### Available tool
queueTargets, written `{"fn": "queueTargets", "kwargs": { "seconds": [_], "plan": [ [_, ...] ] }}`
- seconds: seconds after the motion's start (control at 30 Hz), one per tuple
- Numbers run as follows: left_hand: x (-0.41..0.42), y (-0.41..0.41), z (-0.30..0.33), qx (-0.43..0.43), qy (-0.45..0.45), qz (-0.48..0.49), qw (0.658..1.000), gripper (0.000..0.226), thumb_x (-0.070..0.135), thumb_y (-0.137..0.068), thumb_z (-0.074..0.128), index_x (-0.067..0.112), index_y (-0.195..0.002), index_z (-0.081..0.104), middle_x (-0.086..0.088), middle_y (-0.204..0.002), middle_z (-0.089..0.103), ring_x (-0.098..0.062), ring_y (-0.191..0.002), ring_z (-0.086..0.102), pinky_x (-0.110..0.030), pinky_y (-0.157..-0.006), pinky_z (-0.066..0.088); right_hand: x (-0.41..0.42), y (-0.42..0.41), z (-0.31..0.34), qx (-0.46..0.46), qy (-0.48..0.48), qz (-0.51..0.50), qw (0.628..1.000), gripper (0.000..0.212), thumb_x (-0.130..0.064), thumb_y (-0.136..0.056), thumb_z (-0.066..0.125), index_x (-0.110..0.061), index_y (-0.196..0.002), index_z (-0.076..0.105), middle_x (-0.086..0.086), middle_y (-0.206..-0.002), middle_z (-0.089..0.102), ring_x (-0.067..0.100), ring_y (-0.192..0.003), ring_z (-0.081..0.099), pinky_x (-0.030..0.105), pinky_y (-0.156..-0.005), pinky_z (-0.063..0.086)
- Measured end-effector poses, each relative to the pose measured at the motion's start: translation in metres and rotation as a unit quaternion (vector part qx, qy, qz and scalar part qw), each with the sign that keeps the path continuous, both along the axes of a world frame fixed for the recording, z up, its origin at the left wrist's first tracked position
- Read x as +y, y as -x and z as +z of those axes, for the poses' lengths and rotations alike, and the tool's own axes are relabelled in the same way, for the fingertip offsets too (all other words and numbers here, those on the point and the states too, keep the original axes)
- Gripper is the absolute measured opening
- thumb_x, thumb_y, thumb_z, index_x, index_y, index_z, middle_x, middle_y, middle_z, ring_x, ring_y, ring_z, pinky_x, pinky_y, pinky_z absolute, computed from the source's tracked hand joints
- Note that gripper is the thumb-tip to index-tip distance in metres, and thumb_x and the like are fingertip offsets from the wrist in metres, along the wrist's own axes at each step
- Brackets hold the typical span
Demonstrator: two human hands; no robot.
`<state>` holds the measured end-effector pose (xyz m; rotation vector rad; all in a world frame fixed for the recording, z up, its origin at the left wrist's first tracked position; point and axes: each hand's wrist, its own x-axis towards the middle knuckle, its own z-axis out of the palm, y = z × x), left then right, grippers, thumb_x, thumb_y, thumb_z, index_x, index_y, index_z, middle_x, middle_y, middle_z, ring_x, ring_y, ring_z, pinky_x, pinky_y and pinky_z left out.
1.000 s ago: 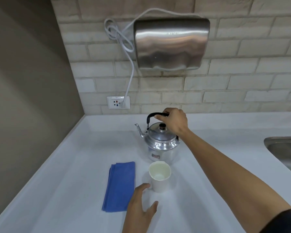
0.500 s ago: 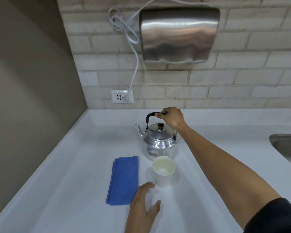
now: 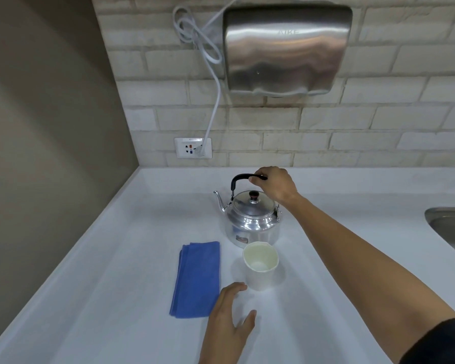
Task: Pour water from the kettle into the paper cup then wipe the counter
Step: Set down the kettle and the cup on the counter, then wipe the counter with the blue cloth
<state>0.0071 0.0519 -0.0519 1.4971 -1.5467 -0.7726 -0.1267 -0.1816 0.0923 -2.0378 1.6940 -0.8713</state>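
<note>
Pouring has not begun — right hand curls round the handle of the kettle standing far behind the cup, left hand spread near it, cloth folded left — wiping remains too.

Two bare hands in frame, no gloves, rings, watch or wristband visible on either. Right hand comes off a long bare forearm; a dark, near-black sleeve shows only at the bottom right corner, pushed up near the elbow, plain fabric with no visible print or cuff detail. Left hand enters from the bottom edge with only hand and wrist showing, nothing worn on the visible part; nails short and unpainted as far as can be made out.
</note>
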Motion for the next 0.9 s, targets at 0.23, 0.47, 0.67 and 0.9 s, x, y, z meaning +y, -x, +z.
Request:
{"fn": "queueTargets", "kwargs": {
  "seconds": [0.23, 0.47, 0.67, 0.9],
  "plan": [
    [-0.010, -0.015, 0.004, -0.002, 0.029, -0.002, 1.000, 0.044, 0.020, -0.079, 0.069, 0.044, -0.107, 0.045, 0.022, -0.119, 0.050, 0.017, -0.114, 0.037, 0.006, -0.088, 0.028, 0.040, 0.011, -0.004, 0.042, 0.121, -0.048, 0.991, 0.039, -0.029, -0.085, 0.062, -0.015, -0.121, 0.057, 0.011, -0.122, 0.054, 0.029, -0.113, 0.043, 0.042, -0.090, 0.041],
    [-0.047, -0.050, 0.016, -0.125, 0.044, 0.042, 0.990, 0.036, 0.027, -0.089, 0.055, 0.025, -0.124, 0.048, 0.013, -0.132, 0.048, -0.005, -0.117, 0.045, -0.012, -0.093, 0.035, 0.141, 0.037, -0.066, -0.014, 0.148, -0.084, 0.985, 0.026, -0.013, -0.082, 0.066, -0.018, -0.108, 0.063, 0.001, -0.113, 0.058, 0.022, -0.104, 0.048, 0.036, -0.079, 0.044],
    [-0.075, -0.068, -0.003, -0.341, -0.044, 0.021, 0.939, 0.088, 0.063, -0.071, -0.001, 0.019, -0.146, 0.014, 0.003, -0.157, 0.012, -0.017, -0.146, 0.003, -0.035, -0.117, -0.001, 0.223, 0.051, -0.151, 0.083, 0.121, -0.094, 0.985, 0.035, -0.027, -0.075, 0.055, -0.022, -0.110, 0.055, 0.003, -0.110, 0.061, 0.022, -0.101, 0.050, 0.040, -0.071, 0.052],
    [-0.088, -0.063, -0.011, -0.413, -0.090, -0.024, 0.906, 0.089, 0.066, -0.067, -0.010, 0.024, -0.145, -0.008, 0.005, -0.157, -0.010, -0.017, -0.144, -0.013, -0.040, -0.116, -0.010, 0.240, 0.046, -0.185, 0.223, 0.038, -0.098, 0.969, 0.060, -0.051, -0.095, 0.007, -0.018, -0.129, 0.043, 0.003, -0.137, 0.051, 0.021, -0.128, 0.032, 0.039, -0.100, 0.020]
  ]
}}
